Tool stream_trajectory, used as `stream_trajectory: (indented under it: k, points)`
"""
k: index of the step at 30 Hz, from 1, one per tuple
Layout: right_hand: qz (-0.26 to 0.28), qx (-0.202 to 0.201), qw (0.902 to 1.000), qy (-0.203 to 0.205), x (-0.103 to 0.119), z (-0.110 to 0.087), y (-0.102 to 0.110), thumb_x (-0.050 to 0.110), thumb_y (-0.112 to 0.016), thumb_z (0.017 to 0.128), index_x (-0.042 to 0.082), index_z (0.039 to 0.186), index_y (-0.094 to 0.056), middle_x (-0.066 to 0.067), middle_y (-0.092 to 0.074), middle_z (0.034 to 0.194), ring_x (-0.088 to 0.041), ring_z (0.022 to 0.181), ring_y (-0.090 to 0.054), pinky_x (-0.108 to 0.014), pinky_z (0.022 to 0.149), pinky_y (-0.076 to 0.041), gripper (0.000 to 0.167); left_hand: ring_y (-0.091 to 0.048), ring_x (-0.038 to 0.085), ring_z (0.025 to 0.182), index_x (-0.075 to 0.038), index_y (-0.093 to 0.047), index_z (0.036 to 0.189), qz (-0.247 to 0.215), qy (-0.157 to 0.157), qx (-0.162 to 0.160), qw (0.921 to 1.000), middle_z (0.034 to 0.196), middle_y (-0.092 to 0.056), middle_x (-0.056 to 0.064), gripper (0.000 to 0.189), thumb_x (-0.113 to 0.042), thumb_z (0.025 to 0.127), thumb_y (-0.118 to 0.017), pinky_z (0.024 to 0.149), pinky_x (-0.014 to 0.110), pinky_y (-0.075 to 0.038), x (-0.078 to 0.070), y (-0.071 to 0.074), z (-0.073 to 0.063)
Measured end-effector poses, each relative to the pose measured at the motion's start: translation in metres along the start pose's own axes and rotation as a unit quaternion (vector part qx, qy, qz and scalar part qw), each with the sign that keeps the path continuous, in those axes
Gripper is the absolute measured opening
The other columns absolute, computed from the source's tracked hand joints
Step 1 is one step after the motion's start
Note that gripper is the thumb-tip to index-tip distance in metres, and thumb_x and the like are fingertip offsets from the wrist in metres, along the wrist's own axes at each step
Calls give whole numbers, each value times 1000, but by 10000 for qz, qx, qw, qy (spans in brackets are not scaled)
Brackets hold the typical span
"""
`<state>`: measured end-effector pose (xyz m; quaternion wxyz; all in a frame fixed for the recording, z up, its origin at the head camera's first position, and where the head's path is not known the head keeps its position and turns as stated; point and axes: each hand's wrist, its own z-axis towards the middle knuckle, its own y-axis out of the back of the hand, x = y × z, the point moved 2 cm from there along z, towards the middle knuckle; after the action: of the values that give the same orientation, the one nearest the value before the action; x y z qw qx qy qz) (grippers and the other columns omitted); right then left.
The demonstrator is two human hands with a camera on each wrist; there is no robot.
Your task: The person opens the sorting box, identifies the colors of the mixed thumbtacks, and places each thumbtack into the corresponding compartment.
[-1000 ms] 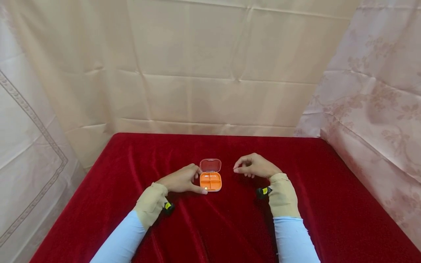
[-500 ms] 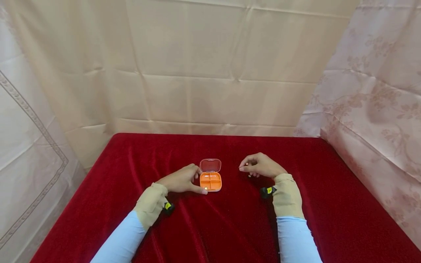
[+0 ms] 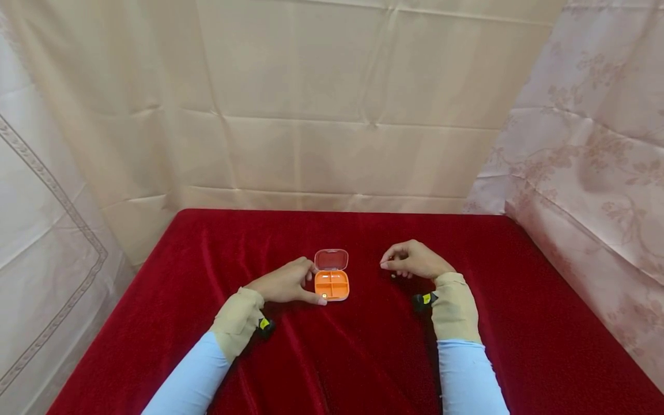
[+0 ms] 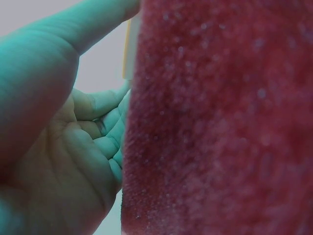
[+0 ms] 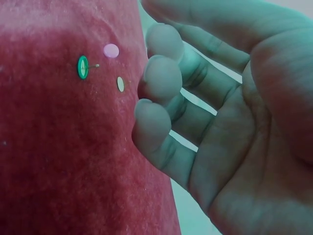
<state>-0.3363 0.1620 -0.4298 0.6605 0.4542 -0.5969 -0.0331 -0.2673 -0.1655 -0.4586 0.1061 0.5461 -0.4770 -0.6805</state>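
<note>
An orange pill box (image 3: 339, 291) with divided compartments lies on the table, its clear lid (image 3: 332, 260) flipped back. A small shiny piece (image 3: 324, 295) is in its front left compartment. My left hand (image 3: 284, 282) holds the box from the left, thumb at the front corner and fingers by the hinge. To the right, my right hand (image 3: 415, 260) hovers low over the cloth, thumb and index tips together; whether they pinch anything I cannot tell. Beside its curled fingers, the right wrist view shows a green thumbtack (image 5: 83, 67), a pink round head (image 5: 111, 51) and a pale one (image 5: 121, 84).
Red velvet cloth (image 3: 363, 357) covers the table. A beige curtain (image 3: 332, 115) hangs behind it, with a patterned pale curtain (image 3: 596, 144) on the right and a white one (image 3: 41, 230) on the left.
My right hand has shifted right, away from the pill box, and has slowed over the last half second. Small pieces show under it now. The left hand and box stay put.
</note>
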Motion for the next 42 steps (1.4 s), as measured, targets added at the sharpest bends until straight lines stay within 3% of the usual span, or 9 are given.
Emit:
stream_trajectory:
  k: [17,42]
  points:
    - [-105,-5,9997,-239,-13,-10,8,16,-72,97,8,103,-76,-8,-66,82,-20,71,-58,-33,62,-51,11,-51,15,93,-5,-60,125,40,23,-11,10000,103,-54,2,67,-46,81,-88,80,30,-46,0,0,0]
    - [-172,162,9983,-527,-15,-8,1,13,-71,97,8,94,-76,-3,-64,77,-17,69,-58,-33,62,-50,7,-50,14,89,-5,-60,125,94,10,-17,10000,101,-54,1,66,-47,81,-87,79,30,-47,1,0,0]
